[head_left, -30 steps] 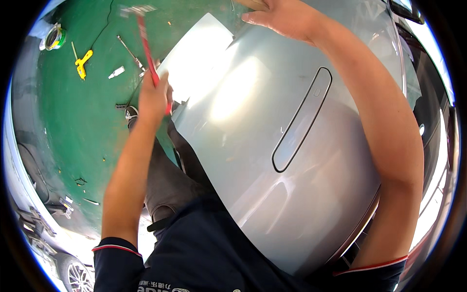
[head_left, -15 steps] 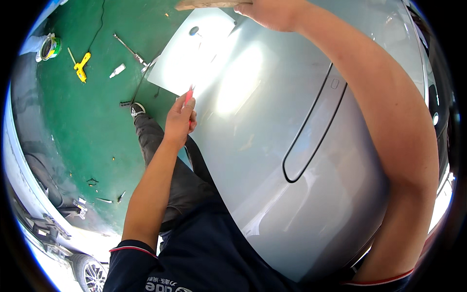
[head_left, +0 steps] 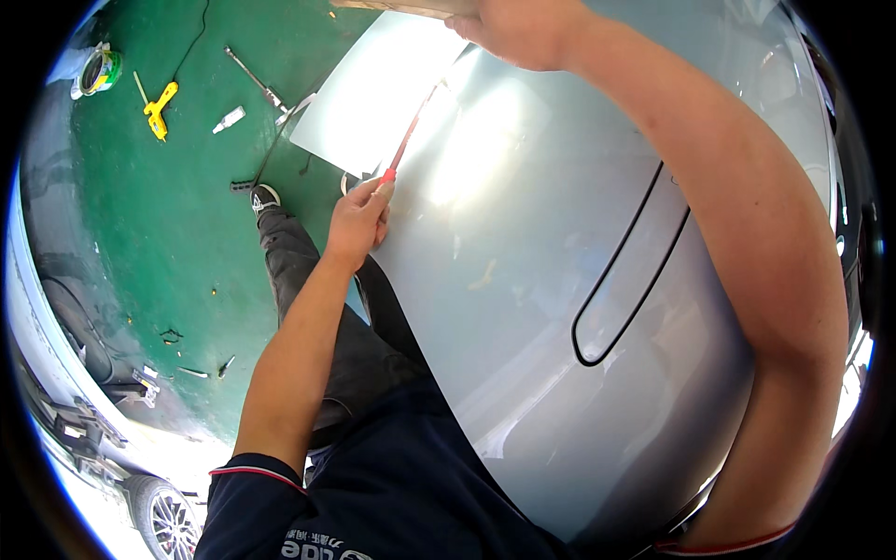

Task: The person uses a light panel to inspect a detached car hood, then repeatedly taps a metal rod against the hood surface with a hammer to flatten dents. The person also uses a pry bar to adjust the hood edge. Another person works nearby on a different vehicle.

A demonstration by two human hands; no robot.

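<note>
A silver car body panel (head_left: 560, 308) with a dark outlined flap fills the middle and right. My left hand (head_left: 359, 219) is at the panel's left edge, fingers pinched on the lower end of a thin red rod (head_left: 403, 145) that runs up along the edge. My right hand (head_left: 523, 33) reaches over the panel to its far top edge and grips a flat wooden piece (head_left: 401, 7) there. A pale sheet (head_left: 373, 93) lies at the panel's upper left corner.
The green floor (head_left: 168, 233) lies to the left, with a yellow tool (head_left: 157, 105), a small white bottle (head_left: 229, 119), a long metal bar (head_left: 257, 79) and a tape roll (head_left: 98, 70). My dark trouser leg and shoe (head_left: 266, 198) stand there. A car wheel (head_left: 163, 518) shows at lower left.
My left hand dropped from higher up to the panel's left edge, still holding the red rod. The view shifted, so my right hand sits higher in the picture.
</note>
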